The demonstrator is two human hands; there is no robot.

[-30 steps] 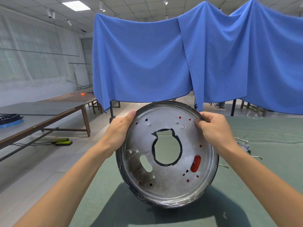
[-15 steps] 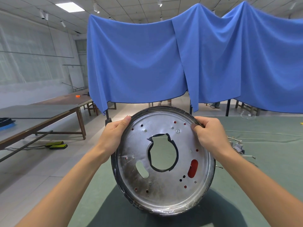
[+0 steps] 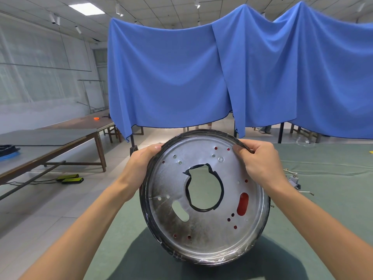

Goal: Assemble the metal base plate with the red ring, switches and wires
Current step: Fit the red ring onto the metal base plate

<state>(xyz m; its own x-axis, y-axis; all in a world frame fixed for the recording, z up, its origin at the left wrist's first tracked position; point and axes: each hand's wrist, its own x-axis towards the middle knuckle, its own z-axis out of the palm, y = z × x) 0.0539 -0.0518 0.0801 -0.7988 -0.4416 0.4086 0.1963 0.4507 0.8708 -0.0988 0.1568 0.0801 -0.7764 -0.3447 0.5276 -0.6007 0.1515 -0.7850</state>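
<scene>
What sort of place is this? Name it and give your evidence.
Probably a workshop or factory hall: long bare work tables on a tiled floor, a green-covered bench with loose wired parts, and blue cloth hung as a screen.

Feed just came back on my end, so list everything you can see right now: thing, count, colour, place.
metal base plate: one, silver with a black rim, held tilted up above the green mat
green mat: one, green, covers the near table
switch and wire parts: small cluster, grey and white, on the mat right of the plate
blue cloth: blue, draped over a frame behind
wooden tables: brown, far left
left hand: one, grips the plate's upper left rim
right hand: one, pinches the upper right rim
</scene>
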